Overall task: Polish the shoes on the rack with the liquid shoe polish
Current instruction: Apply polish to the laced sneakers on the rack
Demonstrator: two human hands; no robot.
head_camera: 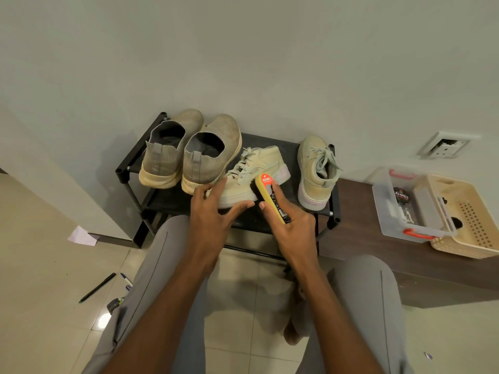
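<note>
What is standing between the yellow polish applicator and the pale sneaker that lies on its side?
Nothing visible. The right hand holds the applicator with its dark end already against the sneaker, which the left hand steadies.

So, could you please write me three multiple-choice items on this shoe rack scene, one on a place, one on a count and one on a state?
1. Where does the round black polish tin lie?
A. in the clear plastic box
B. on the rack
C. on the floor

2. How many shoes are on the rack?
A. two
B. four
C. six

3. How does the lace-up shoe under the left hand lie?
A. upright
B. upside down
C. tipped on its side

Answers: 1 A, the tin shows through the box wall. 2 B, two grey slip-ons and two pale lace-ups. 3 C, its sole faces the right hand holding the yellow brush.
</note>
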